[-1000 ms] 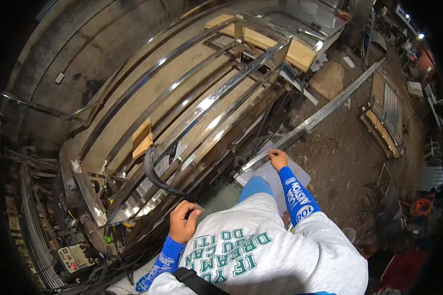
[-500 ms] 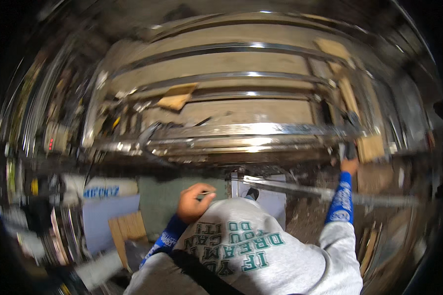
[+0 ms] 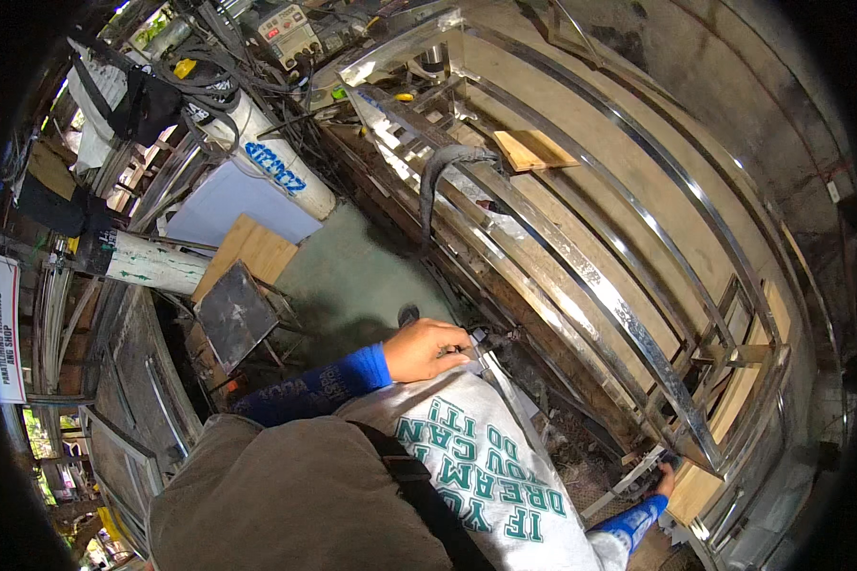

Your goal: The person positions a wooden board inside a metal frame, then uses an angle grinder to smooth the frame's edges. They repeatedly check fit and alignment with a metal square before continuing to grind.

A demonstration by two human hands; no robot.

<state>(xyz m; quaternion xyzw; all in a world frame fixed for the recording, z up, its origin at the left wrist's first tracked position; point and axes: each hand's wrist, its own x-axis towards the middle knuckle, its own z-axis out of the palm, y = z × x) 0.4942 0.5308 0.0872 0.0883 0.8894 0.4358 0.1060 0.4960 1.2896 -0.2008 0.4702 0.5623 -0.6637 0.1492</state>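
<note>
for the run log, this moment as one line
left grip: beside metal bar | right grip: by corner of metal frame | holds: unclear

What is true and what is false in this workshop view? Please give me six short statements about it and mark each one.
1. The right hand is near a corner of the metal frame. True.
2. Both forearms are covered in red. False: the sleeves are blue.
3. A box with a red-lit display shows near the top of the picture. True.
4. Thick gloves are worn. False: the left hand is bare, like the right.
5. A dark square-topped stand is in view. True.
6. Every cylinder is bright red. False: the cylinder with blue lettering is white.
</note>
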